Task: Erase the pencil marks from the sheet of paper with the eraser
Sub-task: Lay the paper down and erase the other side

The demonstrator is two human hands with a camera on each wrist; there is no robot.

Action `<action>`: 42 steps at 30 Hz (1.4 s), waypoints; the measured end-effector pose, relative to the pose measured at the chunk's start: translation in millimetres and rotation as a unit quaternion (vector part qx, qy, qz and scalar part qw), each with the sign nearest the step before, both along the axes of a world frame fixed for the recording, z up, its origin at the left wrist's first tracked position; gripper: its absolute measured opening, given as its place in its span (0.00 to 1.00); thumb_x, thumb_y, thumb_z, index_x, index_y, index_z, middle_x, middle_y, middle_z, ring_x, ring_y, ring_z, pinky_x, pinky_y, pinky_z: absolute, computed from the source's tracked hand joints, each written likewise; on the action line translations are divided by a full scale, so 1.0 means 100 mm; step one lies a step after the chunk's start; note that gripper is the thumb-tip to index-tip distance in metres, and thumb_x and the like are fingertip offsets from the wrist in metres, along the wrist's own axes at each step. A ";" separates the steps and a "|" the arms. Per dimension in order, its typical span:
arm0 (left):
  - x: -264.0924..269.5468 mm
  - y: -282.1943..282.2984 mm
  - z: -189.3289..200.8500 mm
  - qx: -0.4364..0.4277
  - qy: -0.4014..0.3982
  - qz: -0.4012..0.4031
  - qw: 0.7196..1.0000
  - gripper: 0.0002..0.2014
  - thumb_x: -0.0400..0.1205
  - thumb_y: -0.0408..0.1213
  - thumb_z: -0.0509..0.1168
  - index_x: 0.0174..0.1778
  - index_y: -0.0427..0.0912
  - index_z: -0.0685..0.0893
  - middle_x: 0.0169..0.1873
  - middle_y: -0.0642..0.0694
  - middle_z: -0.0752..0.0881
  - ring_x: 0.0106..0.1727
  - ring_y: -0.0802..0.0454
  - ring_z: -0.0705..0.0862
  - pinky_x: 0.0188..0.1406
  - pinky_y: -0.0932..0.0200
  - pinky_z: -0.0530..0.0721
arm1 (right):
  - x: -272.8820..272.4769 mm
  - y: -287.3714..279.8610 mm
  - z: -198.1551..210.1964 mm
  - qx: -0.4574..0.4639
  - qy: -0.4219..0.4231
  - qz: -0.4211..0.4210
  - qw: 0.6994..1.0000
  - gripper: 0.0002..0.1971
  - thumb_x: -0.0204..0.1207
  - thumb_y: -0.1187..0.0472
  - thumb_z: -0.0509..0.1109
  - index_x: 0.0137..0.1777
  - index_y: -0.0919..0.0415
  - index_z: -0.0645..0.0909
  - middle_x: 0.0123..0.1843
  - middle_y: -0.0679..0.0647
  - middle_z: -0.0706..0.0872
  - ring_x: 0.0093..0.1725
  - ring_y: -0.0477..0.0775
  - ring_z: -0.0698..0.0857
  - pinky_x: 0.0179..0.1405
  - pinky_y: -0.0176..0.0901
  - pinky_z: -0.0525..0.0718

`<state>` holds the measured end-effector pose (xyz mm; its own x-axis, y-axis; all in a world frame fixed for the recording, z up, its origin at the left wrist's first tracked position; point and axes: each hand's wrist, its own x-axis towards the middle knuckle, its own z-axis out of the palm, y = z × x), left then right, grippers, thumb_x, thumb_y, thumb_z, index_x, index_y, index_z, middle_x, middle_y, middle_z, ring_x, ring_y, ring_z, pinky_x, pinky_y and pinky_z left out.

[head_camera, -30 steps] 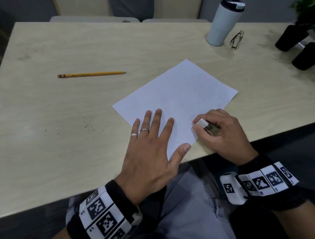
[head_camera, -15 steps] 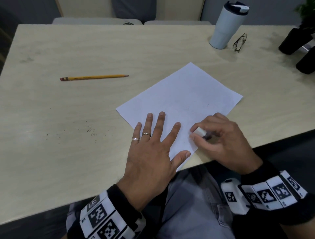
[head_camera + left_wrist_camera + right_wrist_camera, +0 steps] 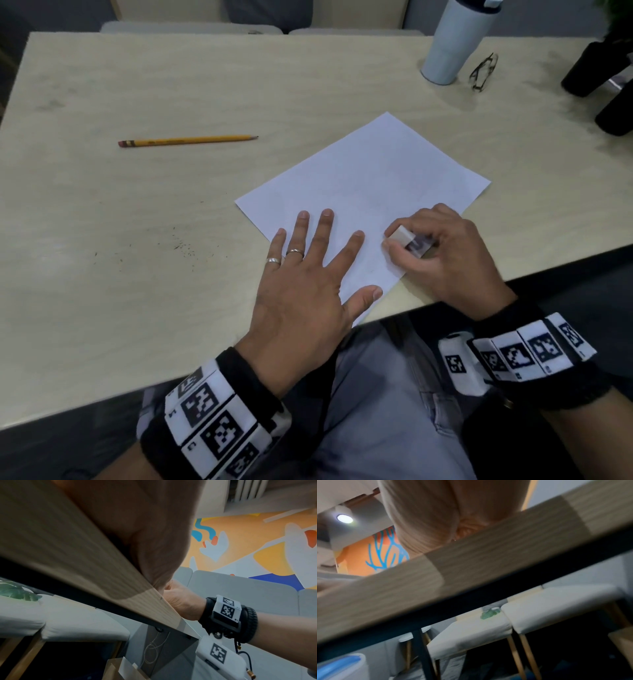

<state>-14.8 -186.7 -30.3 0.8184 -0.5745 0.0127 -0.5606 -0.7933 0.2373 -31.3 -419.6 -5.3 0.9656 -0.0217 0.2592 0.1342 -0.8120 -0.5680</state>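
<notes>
A white sheet of paper (image 3: 370, 192) lies turned like a diamond near the table's front edge; any pencil marks on it are too faint to make out. My left hand (image 3: 308, 270) lies flat on its near left part, fingers spread and straight. My right hand (image 3: 442, 253) pinches a white eraser (image 3: 402, 235) in a dark sleeve and holds its tip down on the paper's near right part. The wrist views show only the table's edge from below and the heels of my hands.
A yellow pencil (image 3: 186, 140) lies on the light wooden table (image 3: 137, 240) to the left. Dark crumbs (image 3: 181, 245) are scattered left of the paper. A pale tumbler (image 3: 452, 41) and folded glasses (image 3: 483, 72) stand at the back right, beside dark pots (image 3: 596, 68).
The eraser in my right hand has shifted back and forth a little over the paper's near right part. My left hand has stayed flat on the sheet.
</notes>
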 end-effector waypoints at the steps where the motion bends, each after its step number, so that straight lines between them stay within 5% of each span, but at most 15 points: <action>1: 0.00 0.00 0.01 -0.001 -0.001 0.001 1.000 0.37 0.88 0.75 0.37 0.93 0.65 0.49 0.94 0.47 0.40 0.93 0.44 0.35 0.91 0.39 0.37 | 0.00 -0.01 0.00 -0.003 -0.006 -0.007 1.000 0.02 0.81 0.52 0.79 0.48 0.48 0.92 0.36 0.43 0.84 0.44 0.51 0.79 0.45 0.56 0.82; 5: 0.00 0.00 0.00 -0.006 0.000 0.004 1.000 0.39 0.87 0.76 0.37 0.93 0.65 0.51 0.94 0.47 0.42 0.94 0.44 0.36 0.91 0.40 0.38 | -0.11 0.22 0.00 -0.041 -0.003 0.062 0.997 0.04 0.85 0.52 0.77 0.54 0.49 0.92 0.39 0.42 0.82 0.44 0.51 0.77 0.45 0.48 0.79; 10: 0.01 -0.01 0.03 -0.003 0.001 0.001 1.000 0.39 0.86 0.77 0.37 0.93 0.65 0.50 0.94 0.48 0.41 0.93 0.45 0.35 0.91 0.40 0.36 | 0.01 0.04 0.00 -0.048 0.003 -0.005 0.999 0.03 0.85 0.52 0.76 0.50 0.47 0.89 0.40 0.42 0.83 0.46 0.51 0.78 0.47 0.55 0.81; 14: 0.00 0.00 0.04 -0.015 0.006 0.002 1.000 0.40 0.85 0.78 0.38 0.93 0.66 0.49 0.93 0.50 0.39 0.93 0.48 0.33 0.90 0.42 0.34 | -0.08 0.18 0.01 -0.040 0.015 0.047 0.998 0.06 0.90 0.49 0.72 0.57 0.47 0.90 0.44 0.41 0.84 0.48 0.50 0.78 0.49 0.46 0.78; 19: 0.01 0.00 0.04 -0.023 0.014 0.004 1.000 0.39 0.85 0.79 0.39 0.92 0.68 0.50 0.94 0.51 0.39 0.93 0.49 0.32 0.90 0.42 0.33 | 0.02 0.03 -0.03 -0.067 -0.014 -0.009 0.998 0.06 0.88 0.50 0.75 0.54 0.49 0.91 0.41 0.42 0.84 0.46 0.50 0.77 0.48 0.53 0.80; 24: 0.02 0.00 0.04 -0.017 0.016 0.004 1.000 0.41 0.84 0.80 0.39 0.93 0.66 0.49 0.93 0.51 0.39 0.92 0.50 0.32 0.90 0.41 0.34 | -0.10 0.26 -0.01 -0.009 -0.006 0.019 1.000 0.08 0.81 0.54 0.81 0.57 0.53 0.92 0.43 0.38 0.87 0.47 0.50 0.82 0.50 0.40 0.79; 29: 0.00 -0.02 0.04 -0.001 0.007 0.005 1.000 0.45 0.85 0.78 0.37 0.95 0.56 0.48 0.94 0.50 0.39 0.93 0.48 0.33 0.91 0.40 0.36 | 0.03 0.03 -0.01 -0.031 -0.029 -0.037 0.998 0.04 0.82 0.58 0.81 0.54 0.56 0.92 0.41 0.45 0.89 0.46 0.54 0.81 0.50 0.55 0.82; 34: 0.00 -0.01 0.04 0.003 0.007 0.011 1.000 0.49 0.84 0.79 0.37 0.95 0.49 0.50 0.94 0.50 0.43 0.93 0.49 0.36 0.92 0.39 0.39 | -0.12 0.31 -0.03 -0.054 -0.016 0.067 0.996 0.09 0.85 0.51 0.77 0.57 0.54 0.91 0.43 0.43 0.87 0.46 0.52 0.80 0.50 0.45 0.80; 38: 0.01 -0.02 0.03 -0.001 0.012 0.007 1.000 0.48 0.85 0.79 0.38 0.95 0.49 0.50 0.94 0.50 0.42 0.93 0.49 0.34 0.91 0.40 0.36 | 0.03 0.04 0.00 -0.041 -0.026 -0.015 0.999 0.04 0.83 0.55 0.79 0.53 0.54 0.92 0.41 0.44 0.88 0.46 0.54 0.80 0.48 0.59 0.83; 42: 0.01 -0.01 0.04 -0.003 0.013 0.010 1.000 0.49 0.84 0.80 0.37 0.95 0.50 0.49 0.94 0.51 0.42 0.93 0.50 0.34 0.91 0.41 0.35 | -0.08 0.26 0.01 -0.031 -0.010 0.052 0.998 0.05 0.85 0.53 0.79 0.55 0.53 0.92 0.42 0.41 0.87 0.46 0.52 0.81 0.50 0.49 0.81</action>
